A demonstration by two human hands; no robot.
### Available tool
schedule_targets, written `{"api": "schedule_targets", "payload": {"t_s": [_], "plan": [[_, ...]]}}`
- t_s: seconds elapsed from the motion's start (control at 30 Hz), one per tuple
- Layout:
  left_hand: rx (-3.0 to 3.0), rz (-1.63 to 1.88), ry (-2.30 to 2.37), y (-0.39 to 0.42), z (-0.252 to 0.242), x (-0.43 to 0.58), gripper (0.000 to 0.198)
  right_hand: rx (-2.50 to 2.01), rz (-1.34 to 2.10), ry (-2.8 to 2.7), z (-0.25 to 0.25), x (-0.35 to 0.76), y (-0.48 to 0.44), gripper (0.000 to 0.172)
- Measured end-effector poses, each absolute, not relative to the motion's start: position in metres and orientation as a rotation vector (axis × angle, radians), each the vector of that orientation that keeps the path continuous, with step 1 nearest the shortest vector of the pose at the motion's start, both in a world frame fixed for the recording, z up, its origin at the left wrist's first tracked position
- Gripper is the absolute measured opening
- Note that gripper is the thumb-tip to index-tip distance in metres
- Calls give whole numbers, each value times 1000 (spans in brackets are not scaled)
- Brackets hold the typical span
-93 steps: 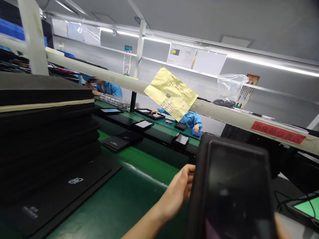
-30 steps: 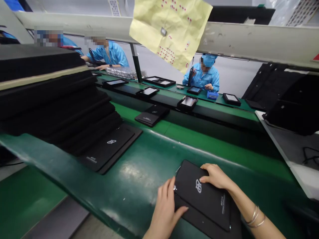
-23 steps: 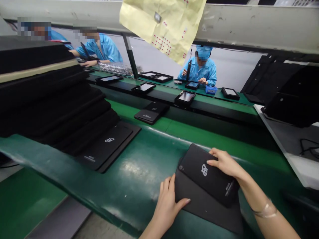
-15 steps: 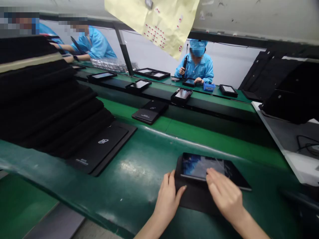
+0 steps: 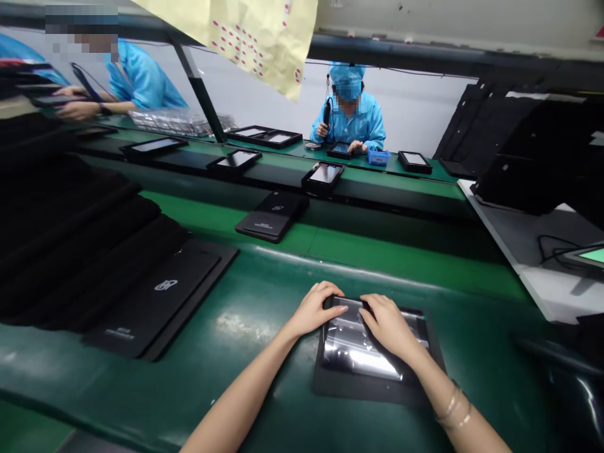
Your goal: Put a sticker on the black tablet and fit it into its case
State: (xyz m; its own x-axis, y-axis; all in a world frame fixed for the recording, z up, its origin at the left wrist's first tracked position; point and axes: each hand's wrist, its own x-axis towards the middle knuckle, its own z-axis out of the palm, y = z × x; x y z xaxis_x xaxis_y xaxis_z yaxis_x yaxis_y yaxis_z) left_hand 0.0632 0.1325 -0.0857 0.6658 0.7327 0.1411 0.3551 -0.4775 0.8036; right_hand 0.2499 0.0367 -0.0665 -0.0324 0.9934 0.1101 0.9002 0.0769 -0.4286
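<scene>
Left hand (image 5: 317, 309) and right hand (image 5: 389, 324) meet the far edge of a tablet (image 5: 349, 352), lying glossy face up on a black pad (image 5: 358, 393) atop a green work mat (image 5: 155, 402). Left-hand fingers curl at the far left corner, thumb laid on the face; the right hand, bangles (image 5: 453, 406) at its wrist, drapes over the middle, thumb slightly apart. Whether either one clamps down cannot be told.

From left, a tall black stack (image 5: 61, 233) stands beside a logo-marked black tablet (image 5: 141, 314) resting on the mat. Beyond the stack leans a co-worker in blue (image 5: 146, 78). Near center, a yellow sheet dotted red (image 5: 255, 50) hangs above a second dark tablet (image 5: 268, 217). Farther right, a capped co-worker (image 5: 361, 119) holds a black tool (image 5: 327, 112) near a blue bin (image 5: 379, 157). At far right, a green-lit screen (image 5: 593, 254) sits beside black cables (image 5: 550, 248).
</scene>
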Motion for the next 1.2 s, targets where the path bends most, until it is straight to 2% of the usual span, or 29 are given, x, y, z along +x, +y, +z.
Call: {"api": "schedule_targets", "payload": {"t_s": [0.73, 1.03, 1.2], "plan": [[2249, 447, 688, 142, -79, 71, 26, -1921, 473, -1942, -66, 246, 48, 25], [2262, 386, 675, 145, -76, 71, 26, -1759, 421, -1617, -70, 254, 47, 22], [2288, 290, 641, 146, -71, 72, 29, -1815, 304, -1335, -66, 290, 14, 25]]}}
